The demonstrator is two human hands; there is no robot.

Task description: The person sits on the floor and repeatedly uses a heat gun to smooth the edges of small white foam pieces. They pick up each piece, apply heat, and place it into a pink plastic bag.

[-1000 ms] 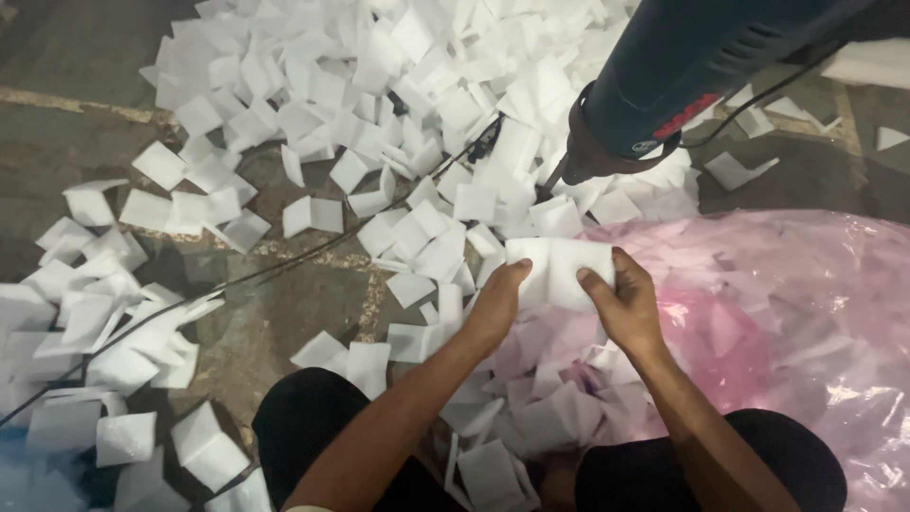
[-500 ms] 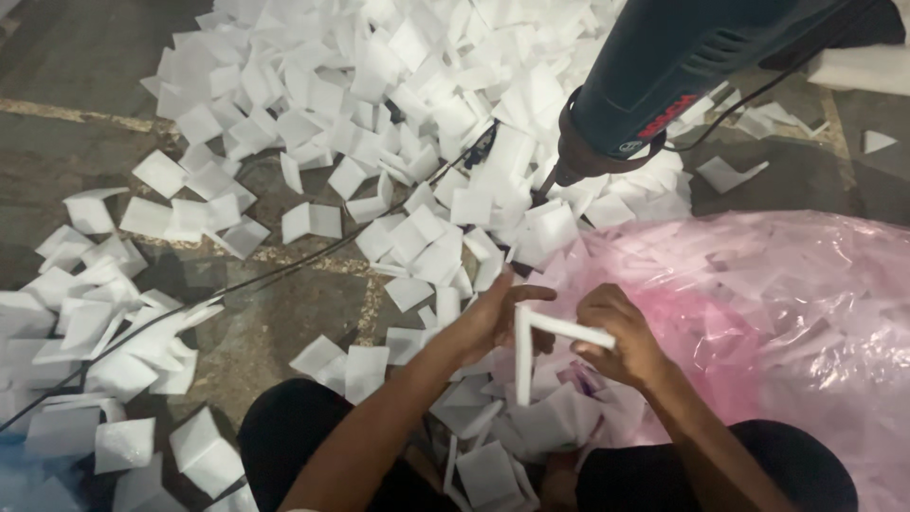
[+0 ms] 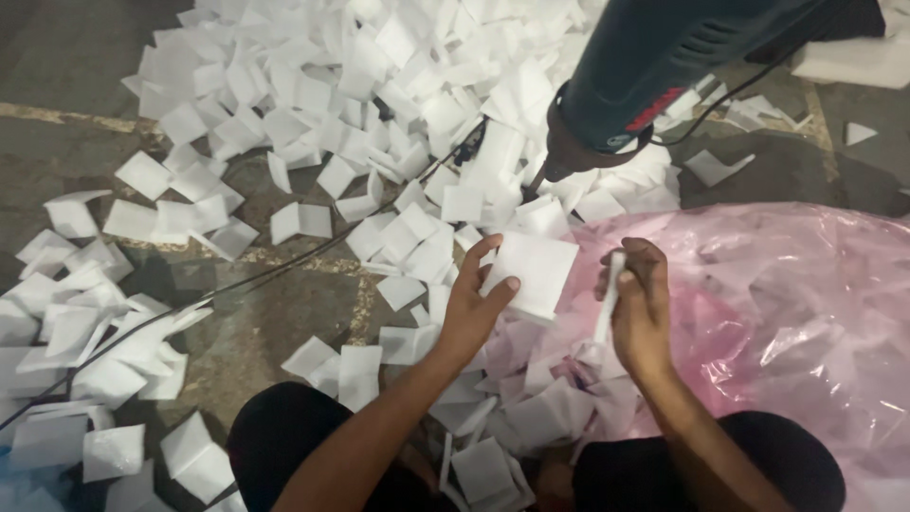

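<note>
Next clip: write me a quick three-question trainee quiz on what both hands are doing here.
1. True or false: the left hand holds a flat white square foam piece.
2. How does the white foam piece in the right hand appear: A) flat, face to camera; B) edge-on, as a thin strip; C) crumpled into a ball?
3. What lies under and to the right of the right hand?

Key
1. True: fingers grip its left edge.
2. B.
3. A crinkled translucent pink plastic bag with white foam pieces showing through it.
</note>
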